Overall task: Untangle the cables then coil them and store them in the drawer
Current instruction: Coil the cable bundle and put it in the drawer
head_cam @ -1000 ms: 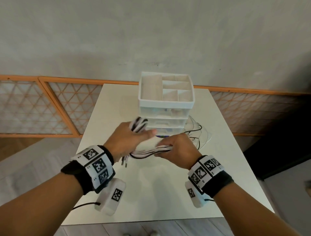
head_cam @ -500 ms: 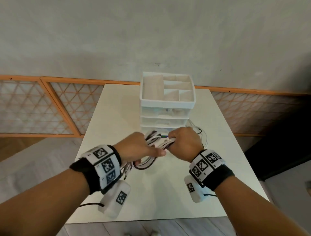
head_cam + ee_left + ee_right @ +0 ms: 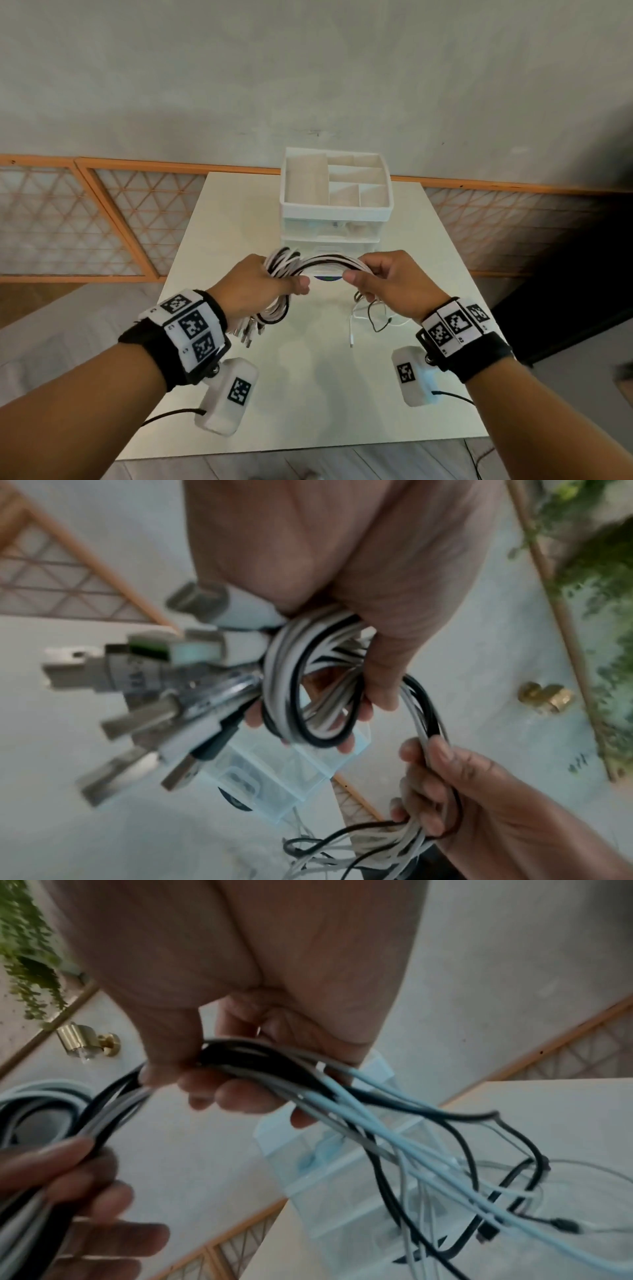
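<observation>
Mid-coil here. The left hand (image 3: 255, 291) has its fingers wrapped tight around the cables (image 3: 322, 265), loops stacked in the fist, plugs (image 3: 143, 696) hanging out below it. The right hand (image 3: 387, 286) pinches the same bunch just beside it, loose tails (image 3: 373, 317) dropping from it onto the table (image 3: 308, 394). I'd let the strands slide through the right hand, keep each loop even, no twisting. The drawer unit (image 3: 335, 219) sits just past both hands.

Smooth plastic-sheathed cables (image 3: 325, 265), metal plugs (image 3: 137, 718), translucent plastic drawers (image 3: 330, 229).
</observation>
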Motion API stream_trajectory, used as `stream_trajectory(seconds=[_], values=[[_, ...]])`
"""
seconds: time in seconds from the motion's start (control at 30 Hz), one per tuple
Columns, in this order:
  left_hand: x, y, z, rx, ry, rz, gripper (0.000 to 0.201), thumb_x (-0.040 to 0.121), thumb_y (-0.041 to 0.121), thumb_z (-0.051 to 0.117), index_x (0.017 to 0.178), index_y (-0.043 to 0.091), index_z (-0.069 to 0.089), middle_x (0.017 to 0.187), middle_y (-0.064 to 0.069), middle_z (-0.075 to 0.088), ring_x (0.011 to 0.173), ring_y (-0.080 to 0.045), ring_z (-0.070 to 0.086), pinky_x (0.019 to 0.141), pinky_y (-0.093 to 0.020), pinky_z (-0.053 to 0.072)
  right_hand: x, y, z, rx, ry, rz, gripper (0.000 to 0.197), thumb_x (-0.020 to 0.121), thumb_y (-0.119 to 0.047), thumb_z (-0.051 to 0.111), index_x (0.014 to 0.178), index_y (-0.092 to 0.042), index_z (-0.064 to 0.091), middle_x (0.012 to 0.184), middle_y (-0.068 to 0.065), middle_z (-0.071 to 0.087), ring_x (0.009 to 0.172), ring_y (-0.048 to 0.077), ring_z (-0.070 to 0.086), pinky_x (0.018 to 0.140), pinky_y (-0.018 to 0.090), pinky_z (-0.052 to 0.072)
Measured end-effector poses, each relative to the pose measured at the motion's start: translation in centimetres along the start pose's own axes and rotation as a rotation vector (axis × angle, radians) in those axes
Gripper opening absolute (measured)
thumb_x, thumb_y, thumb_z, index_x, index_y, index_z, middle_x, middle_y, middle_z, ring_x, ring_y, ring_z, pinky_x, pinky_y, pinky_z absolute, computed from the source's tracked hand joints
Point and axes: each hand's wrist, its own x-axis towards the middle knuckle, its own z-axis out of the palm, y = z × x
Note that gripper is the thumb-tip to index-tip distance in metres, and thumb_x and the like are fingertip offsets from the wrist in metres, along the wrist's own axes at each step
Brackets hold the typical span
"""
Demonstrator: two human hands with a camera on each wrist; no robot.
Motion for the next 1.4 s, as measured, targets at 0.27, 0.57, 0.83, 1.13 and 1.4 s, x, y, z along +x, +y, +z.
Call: stream_trajectory(seconds=[0.27,0.57,0.83,1.13,1.4], values=[[-0.5,1.7,1.6,-0.391,-0.024,-0.077,0.052,0.072,0.058,0.068,0.081,0.007,0.061,0.075,-0.011,0.056,0.071,-0.025,0.058,0.070,-0.044,0.061,0.2,-1.1,5.0,0.111,0.416,-0.273,0.019,0.096,-0.018,0.065,0.110,-0.014,0.076,0.068,-0.011,0.066,0.064,0.005,0.059,0.063,0.016,0.045],[-0.2,2.5,2.6,-0.504,0.105,0.035,0.040,0.076,0.042,0.080,0.086,0.005,0.070,0.071,-0.007,0.072,0.069,-0.019,0.072,0.058,-0.025,0.054,-1.0,-0.7,10.5,-0.238,0.217,-0.494,0.055,0.094,-0.010,0.040,0.149,-0.006,0.039,0.139,0.009,0.045,0.105,0.022,0.061,0.085,0.030,0.055],[0.0,2.5,2.7,-0.571,0.224,0.078,0.042,0.075,0.038,0.082,0.087,0.002,0.065,0.069,-0.012,0.066,0.059,-0.020,0.068,0.057,-0.029,0.055,-0.2,-0.7,9.6,-0.175,0.292,-0.578,0.030,0.087,0.007,0.053,0.111,-0.004,0.067,0.120,0.013,0.047,0.065,0.008,0.049,0.060,0.025,0.049],[0.9,2.6,1.8,-0.705,0.271,0.075,0.024,0.092,0.025,0.068,0.077,0.006,0.064,0.068,-0.008,0.063,0.066,-0.023,0.065,0.075,-0.042,0.054,-0.8,-0.5,8.3,0.000,0.161,-0.266,0.047,0.081,-0.010,0.073,0.114,-0.025,0.043,0.094,0.001,0.061,0.065,0.013,0.061,0.062,0.028,0.052],[0.6,2.9,0.9,-0.691,0.208,0.186,0.022,0.096,0.011,0.062,0.075,0.017,0.067,0.077,-0.011,0.064,0.086,-0.033,0.068,0.083,-0.046,0.050,1.2,1.9,6.6,-0.342,0.040,-0.097,0.031,0.087,-0.032,0.074,0.062,-0.023,0.059,0.057,-0.004,0.057,0.057,0.012,0.047,0.062,0.025,0.039]])
